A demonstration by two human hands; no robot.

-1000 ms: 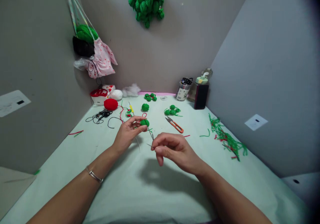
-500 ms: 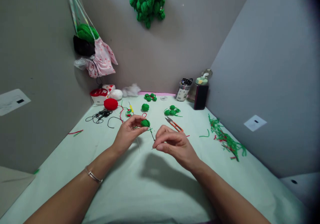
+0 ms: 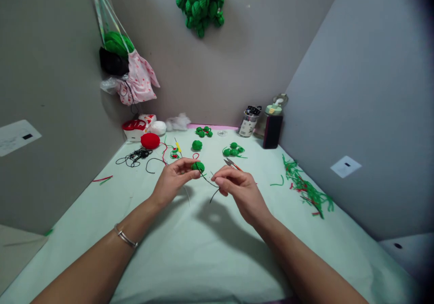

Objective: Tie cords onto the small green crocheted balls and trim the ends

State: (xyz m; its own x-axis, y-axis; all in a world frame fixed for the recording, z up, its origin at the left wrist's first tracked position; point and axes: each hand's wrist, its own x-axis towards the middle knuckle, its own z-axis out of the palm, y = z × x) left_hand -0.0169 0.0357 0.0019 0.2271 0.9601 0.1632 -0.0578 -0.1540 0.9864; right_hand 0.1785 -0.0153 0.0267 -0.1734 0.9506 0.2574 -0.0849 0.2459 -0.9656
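Observation:
Between the thumb and fingers of my left hand [image 3: 174, 180] is a small green crocheted ball [image 3: 198, 166]. A black thread [image 3: 210, 183] runs from the ball to my right hand [image 3: 235, 184], which is closed in a pinch just to the right; the thread's loose end hangs below the fingertips. A thin needle [image 3: 212, 174] sticks out at the right fingertips, pointing up and left. Orange-handled snips [image 3: 233, 164] lie behind my right hand, partly covered by it. A red loop [image 3: 195, 156] lies just behind the green ball.
Green yarn ball [image 3: 197, 146], crocheted pieces [image 3: 233, 150], red yarn [image 3: 150, 141] and tangled black yarn [image 3: 135, 156] lie farther back. Green scraps [image 3: 307, 186] spread at the right. A phone [image 3: 273, 132] stands by a pen holder [image 3: 248, 124]. A pink bag [image 3: 139, 80] hangs at left.
My right hand has shifted slightly right and up, covering more of the snips. The black thread now sags instead of running straight, its loose end hangs visibly, and the needle points upward.

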